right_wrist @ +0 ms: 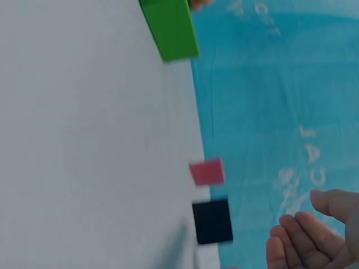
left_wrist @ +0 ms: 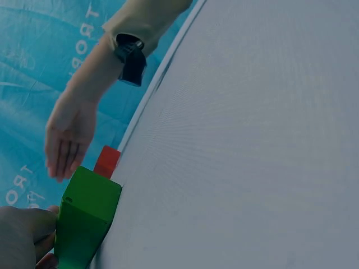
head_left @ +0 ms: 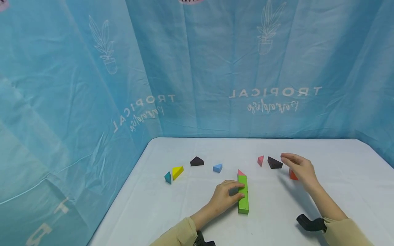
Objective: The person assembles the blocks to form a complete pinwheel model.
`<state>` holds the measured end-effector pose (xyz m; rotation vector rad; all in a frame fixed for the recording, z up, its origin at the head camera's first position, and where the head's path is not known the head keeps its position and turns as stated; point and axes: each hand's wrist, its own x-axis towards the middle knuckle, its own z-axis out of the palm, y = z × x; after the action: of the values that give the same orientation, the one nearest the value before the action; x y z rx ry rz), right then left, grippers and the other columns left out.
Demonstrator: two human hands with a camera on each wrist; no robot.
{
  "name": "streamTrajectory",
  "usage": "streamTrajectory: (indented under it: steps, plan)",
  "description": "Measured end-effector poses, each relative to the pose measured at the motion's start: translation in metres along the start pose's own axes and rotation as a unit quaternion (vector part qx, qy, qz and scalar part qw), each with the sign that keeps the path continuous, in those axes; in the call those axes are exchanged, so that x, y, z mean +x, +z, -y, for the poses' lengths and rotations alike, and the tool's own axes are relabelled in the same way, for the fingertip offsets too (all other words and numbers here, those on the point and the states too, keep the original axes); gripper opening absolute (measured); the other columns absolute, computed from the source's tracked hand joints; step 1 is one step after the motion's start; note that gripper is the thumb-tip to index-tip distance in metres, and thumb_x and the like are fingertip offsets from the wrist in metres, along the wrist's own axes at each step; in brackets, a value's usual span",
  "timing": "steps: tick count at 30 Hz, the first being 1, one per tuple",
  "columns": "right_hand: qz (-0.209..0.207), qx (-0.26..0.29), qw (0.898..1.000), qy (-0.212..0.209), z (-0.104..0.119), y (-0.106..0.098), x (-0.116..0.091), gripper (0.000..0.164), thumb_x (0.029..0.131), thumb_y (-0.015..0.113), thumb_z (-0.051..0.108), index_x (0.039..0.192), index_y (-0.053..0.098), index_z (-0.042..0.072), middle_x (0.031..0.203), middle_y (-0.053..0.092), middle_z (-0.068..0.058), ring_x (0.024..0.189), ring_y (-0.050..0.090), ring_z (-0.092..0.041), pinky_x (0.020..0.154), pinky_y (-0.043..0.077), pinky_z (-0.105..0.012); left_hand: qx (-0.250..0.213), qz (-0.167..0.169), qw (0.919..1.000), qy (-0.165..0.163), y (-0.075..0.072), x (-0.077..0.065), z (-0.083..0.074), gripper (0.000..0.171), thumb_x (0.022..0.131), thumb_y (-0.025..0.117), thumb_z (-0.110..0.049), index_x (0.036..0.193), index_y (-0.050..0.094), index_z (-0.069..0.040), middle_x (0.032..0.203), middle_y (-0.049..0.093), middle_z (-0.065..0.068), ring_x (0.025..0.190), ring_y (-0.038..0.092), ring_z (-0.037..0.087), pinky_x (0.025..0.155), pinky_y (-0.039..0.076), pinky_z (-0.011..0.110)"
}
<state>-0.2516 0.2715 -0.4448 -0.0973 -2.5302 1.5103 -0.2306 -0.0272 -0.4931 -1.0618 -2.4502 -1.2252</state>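
Two bright green blocks [head_left: 243, 204] lie end to end in a row on the white table, with a pink triangular block [head_left: 241, 173] at their far end. My left hand [head_left: 222, 196] reaches in from the left; its fingertips and thumb touch the green blocks. Green also fills the lower left of the left wrist view, beside those fingers. Over the table on the right, my right hand [head_left: 300, 170] hovers with nothing in it, fingers extended. Partly hidden beneath it is an orange-red block [head_left: 292, 175]. A black block [head_left: 275, 163] lies just left of that hand.
Another pink block [head_left: 260, 160] sits left of the black one. Farther left lie a blue block [head_left: 217, 168], a second black block [head_left: 197, 161], a yellow block [head_left: 178, 172] and a teal block [head_left: 168, 177]. Blue printed curtains [head_left: 200, 68] hang behind the table.
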Motion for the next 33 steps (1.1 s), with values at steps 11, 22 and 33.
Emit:
streamTrajectory:
  steps: [11, 22, 33]
  plan:
    - [0.012, -0.015, 0.999, 0.03, -0.038, -0.027, -0.01, 0.068, 0.093, 0.053, 0.049, 0.137, 0.044, -0.002, 0.134, 0.045, -0.027, 0.125, 0.035, -0.04, 0.096, 0.033, -0.062, -0.001, 0.001, 1.0, -0.005, -0.001, 0.0, 0.0, 0.029, 0.085, 0.071, -0.023, 0.112, 0.069, -0.011, 0.111, 0.066, -0.002, 0.109, 0.056, 0.01, 0.094, 0.043, 0.025]
    - [0.025, -0.058, 0.998, 0.03, -0.054, -0.019, -0.017, 0.074, 0.088, 0.062, 0.048, 0.139, 0.042, -0.003, 0.135, 0.041, -0.032, 0.12, 0.039, -0.044, 0.091, 0.039, -0.056, 0.001, 0.001, 1.0, -0.007, -0.004, 0.001, -0.003, 0.029, 0.085, 0.071, -0.022, 0.112, 0.068, -0.011, 0.113, 0.066, -0.002, 0.11, 0.055, 0.009, 0.095, 0.043, 0.025]
    - [-0.018, -0.092, 0.995, -0.014, -0.061, -0.013, -0.02, 0.062, 0.09, 0.064, 0.04, 0.13, 0.051, -0.006, 0.125, 0.05, -0.032, 0.11, 0.048, -0.043, 0.085, 0.043, -0.056, -0.002, -0.002, 1.0, -0.002, 0.0, 0.0, 0.001, 0.029, 0.085, 0.071, -0.022, 0.111, 0.069, -0.01, 0.111, 0.067, -0.002, 0.109, 0.056, 0.01, 0.094, 0.044, 0.026]
